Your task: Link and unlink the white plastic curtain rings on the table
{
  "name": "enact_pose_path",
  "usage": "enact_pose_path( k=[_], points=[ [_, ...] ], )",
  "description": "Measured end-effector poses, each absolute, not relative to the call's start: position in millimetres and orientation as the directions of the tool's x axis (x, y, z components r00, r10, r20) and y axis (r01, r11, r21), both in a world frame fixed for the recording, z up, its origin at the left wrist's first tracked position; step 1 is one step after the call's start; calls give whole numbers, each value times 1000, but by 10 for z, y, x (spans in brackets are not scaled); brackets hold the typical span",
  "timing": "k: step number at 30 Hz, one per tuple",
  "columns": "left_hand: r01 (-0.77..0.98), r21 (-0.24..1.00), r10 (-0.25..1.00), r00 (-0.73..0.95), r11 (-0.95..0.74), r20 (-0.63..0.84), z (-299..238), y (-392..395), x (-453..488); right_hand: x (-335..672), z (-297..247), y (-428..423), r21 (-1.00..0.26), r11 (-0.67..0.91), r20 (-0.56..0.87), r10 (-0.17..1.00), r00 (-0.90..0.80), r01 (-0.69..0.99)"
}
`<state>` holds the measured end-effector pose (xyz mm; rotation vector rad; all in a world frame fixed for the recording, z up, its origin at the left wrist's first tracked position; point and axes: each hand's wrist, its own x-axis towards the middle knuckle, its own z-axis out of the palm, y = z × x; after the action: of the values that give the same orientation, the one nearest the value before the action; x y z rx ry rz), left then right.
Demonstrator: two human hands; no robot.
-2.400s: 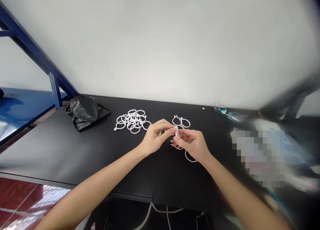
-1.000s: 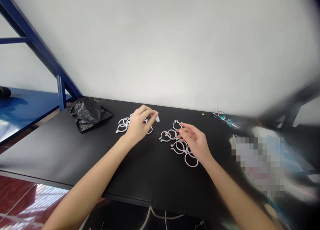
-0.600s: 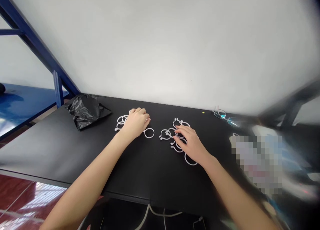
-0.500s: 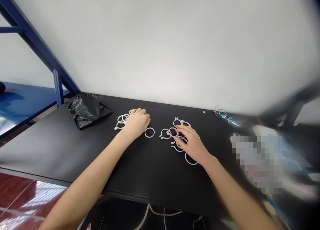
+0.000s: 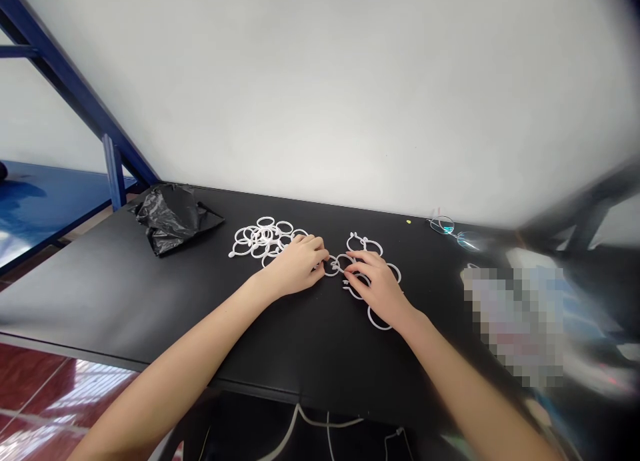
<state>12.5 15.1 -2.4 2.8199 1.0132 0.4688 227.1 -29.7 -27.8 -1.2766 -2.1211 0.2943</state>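
A: Hands in play: two, one left hand, one right hand. White rings?

B: Two clusters of them! At least eight rings in the bigger cluster, though overlaps hide the exact tally. At least seven in the smaller cluster, with fingers covering parts.

A: And around those?

B: One black plastic bag, one pair of glasses, so two lenses, and just one tiny yellow speck!

Bright, soft light; wide-angle stretch, centre fairly sharp.
Wall brightest mid-frame; striped glare on floor lower left, sheen on tabletop left, cyan glints on glasses; right edge smeared, pixelated block there, upper-right corner dark.
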Motion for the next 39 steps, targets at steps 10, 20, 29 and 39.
enact_pose_path(
  k=[10, 20, 29, 39],
  points=[
    [536, 382, 648, 705, -753, 290, -47, 195, 140, 2241, -149, -361, -680, 414, 385, 904, -185, 605],
    [460, 319, 560, 691, -829, 457, 63, 71, 201, 2165, -68, -436, -823, 413, 357, 910, -210, 391],
    [416, 431, 586, 694, -801, 419, 99, 43, 196, 2186, -26, -429, -909, 344, 292, 929, -229, 237],
    [355, 492, 569, 718, -795, 402, 163, 26, 181, 2206, -18, -429, -955, 266, 229, 942, -244, 131]
  ],
)
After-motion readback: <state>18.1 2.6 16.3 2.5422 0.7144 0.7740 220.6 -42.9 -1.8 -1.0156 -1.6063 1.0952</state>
